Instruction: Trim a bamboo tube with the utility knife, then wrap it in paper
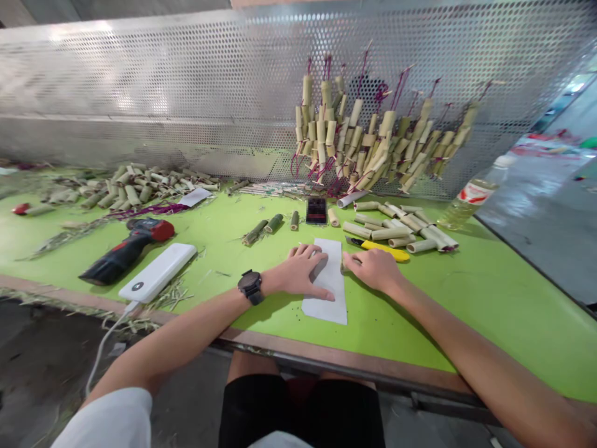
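Note:
My left hand, with a dark watch on its wrist, lies with fingers spread on a white strip of paper. At the paper's right edge, my right hand is closed on a small bamboo piece, mostly hidden by the fingers. Just beyond that hand lies a yellow utility knife with its dark blade end pointing left. Short bamboo tubes are heaped behind the knife. Farther back, a small dark rectangular device lies between two short bamboo pieces.
On the left are a cordless drill, a white power bank with a cable, and a bamboo pile. Strung bamboo bundles hang on the perforated metal panel. A bottle of yellowish liquid stands at the green table's right edge.

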The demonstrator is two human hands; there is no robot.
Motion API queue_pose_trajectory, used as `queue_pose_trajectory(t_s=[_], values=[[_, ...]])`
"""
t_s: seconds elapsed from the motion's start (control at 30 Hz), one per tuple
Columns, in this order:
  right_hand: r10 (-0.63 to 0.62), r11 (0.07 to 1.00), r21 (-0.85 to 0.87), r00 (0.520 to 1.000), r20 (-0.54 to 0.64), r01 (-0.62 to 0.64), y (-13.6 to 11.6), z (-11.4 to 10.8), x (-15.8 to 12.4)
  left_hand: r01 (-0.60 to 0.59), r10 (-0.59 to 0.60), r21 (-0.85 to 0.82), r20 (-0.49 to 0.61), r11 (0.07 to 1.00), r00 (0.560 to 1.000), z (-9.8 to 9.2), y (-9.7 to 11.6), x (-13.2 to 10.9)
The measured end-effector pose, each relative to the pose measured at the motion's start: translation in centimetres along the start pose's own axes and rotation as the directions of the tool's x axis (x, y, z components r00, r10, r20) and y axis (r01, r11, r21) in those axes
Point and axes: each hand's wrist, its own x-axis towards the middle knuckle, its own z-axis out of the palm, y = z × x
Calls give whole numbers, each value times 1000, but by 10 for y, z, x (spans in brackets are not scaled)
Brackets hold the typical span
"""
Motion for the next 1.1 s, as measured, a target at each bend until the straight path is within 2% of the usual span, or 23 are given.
queue_pose_trajectory(t_s=[0.1, 0.27, 0.33, 0.43, 0.5, 0.57, 0.67, 0.73, 0.87, 0.93, 1.0, 1.1], values=[[22, 999, -30, 1000, -20, -22, -4, -3, -3, 19, -19, -21, 22, 1000, 1000, 0, 0, -1], [-200, 978, 68, 979, 50, 196, -8, 0, -9, 24, -23, -42, 23, 999, 999, 1, -1, -2], [-152, 988, 28, 988, 29, 151, -4, 1, -5, 23, -22, -38, 28, 999, 999, 0, -1, -2], [5, 999, -49, 999, -35, -7, 2, 0, 2, 18, -16, -32, 39, 999, 999, 0, -1, -2], [48, 996, -70, 997, -54, -52, 0, -1, 1, 25, -24, -31, 41, 999, 999, 0, -1, -2], [-5, 999, -52, 999, -31, 4, -6, -1, -3, 32, -30, -32, 43, 999, 999, 0, 0, -2], [-207, 978, 49, 977, 52, 204, -13, 1, -10, 24, -23, -34, 40, 999, 999, 0, 0, -2], [-249, 968, 58, 967, 56, 245, -13, 1, -9, 20, -19, -36, 29, 999, 999, 0, 1, -3], [-25, 998, -53, 1000, -16, 24, -4, 0, 0, 25, -24, -40, 42, 999, 999, -1, 0, -3], [20, 998, -60, 999, -34, -22, -4, -1, 0, 36, -34, -38, 49, 999, 998, 0, -1, -2], [-67, 997, -30, 998, 6, 67, -7, -1, -4, 38, -36, -37, 50, 999, 998, 0, -1, -2], [-240, 971, 25, 966, 95, 238, -12, 1, -10, 27, -25, -43, 46, 999, 999, 1, -2, -3]])
